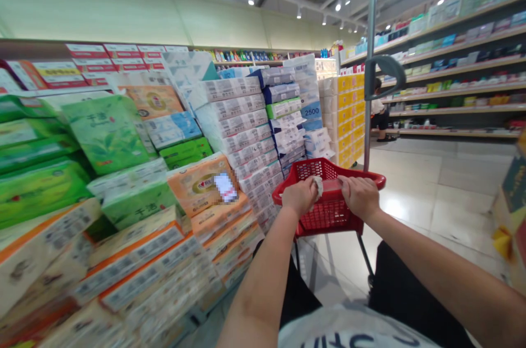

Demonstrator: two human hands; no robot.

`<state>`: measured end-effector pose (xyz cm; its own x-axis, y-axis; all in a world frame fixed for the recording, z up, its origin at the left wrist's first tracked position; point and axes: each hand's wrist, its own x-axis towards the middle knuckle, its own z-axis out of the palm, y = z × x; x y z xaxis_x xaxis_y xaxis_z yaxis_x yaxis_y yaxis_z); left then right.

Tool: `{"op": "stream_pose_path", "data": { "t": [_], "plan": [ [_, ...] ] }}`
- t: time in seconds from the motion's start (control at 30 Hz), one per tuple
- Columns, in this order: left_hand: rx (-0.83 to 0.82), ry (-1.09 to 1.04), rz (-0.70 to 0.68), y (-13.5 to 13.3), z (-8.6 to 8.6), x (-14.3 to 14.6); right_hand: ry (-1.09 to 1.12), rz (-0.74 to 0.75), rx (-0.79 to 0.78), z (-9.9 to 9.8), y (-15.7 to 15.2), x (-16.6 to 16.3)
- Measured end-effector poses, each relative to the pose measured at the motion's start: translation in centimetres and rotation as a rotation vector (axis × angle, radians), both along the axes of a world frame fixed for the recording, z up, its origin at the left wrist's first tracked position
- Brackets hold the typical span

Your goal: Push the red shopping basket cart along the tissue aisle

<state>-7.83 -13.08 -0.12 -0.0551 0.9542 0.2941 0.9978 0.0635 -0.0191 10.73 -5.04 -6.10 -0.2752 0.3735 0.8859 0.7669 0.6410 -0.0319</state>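
A red plastic shopping cart [329, 222] on thin dark legs stands right in front of me. My left hand [301, 195] is closed over the left part of its rear bar, and a small crumpled white piece [318, 186], like tissue, pokes out by the fingers. Around the right part of the same bar, my right hand [361, 194] is wrapped. Between the two hands a pinkish strip of the handle [331, 186] shows. The cart's basket is seen only in part, through its mesh and past my hands.
Stacked tissue packs [242, 118] line the left side, orange packs [201, 183] closest to the cart. A metal pole [372, 19] with a grey loop rises beyond the basket. Shelves [456, 74] run along the right; a person [380, 112] is low beside them. Tiled floor [435, 189] lies to the right.
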Motion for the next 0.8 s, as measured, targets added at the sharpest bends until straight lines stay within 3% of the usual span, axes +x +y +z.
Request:
{"op": "stream_pose_path", "data": {
  "t": [0.2, 0.3, 0.47, 0.6, 0.7, 0.8],
  "plan": [
    [-0.252, 0.112, -0.071, 1.7, 1.5, -0.6, 0.001, -0.011, 0.023, 0.0, -0.4, 0.1],
    [-0.183, 0.102, -0.032, 1.1, 1.1, 0.0, -0.004, 0.003, 0.037, -0.2, -0.2, 0.3],
    [0.133, -0.013, 0.072, -0.8, -0.6, 1.4, 0.001, 0.003, 0.023, -0.2, 0.3, 0.2],
    [0.016, -0.011, 0.099, -0.1, -0.1, 1.0, 0.005, 0.009, 0.009, -0.1, 0.2, 0.1],
    [-0.074, 0.051, 0.039, 0.6, 0.4, 0.5, 0.010, 0.014, 0.015, -0.1, 0.0, 0.2],
    [-0.024, 0.048, 0.061, 0.1, 0.3, 0.6, 0.010, 0.006, 0.037, -0.1, -0.1, 0.2]
  ]
}}
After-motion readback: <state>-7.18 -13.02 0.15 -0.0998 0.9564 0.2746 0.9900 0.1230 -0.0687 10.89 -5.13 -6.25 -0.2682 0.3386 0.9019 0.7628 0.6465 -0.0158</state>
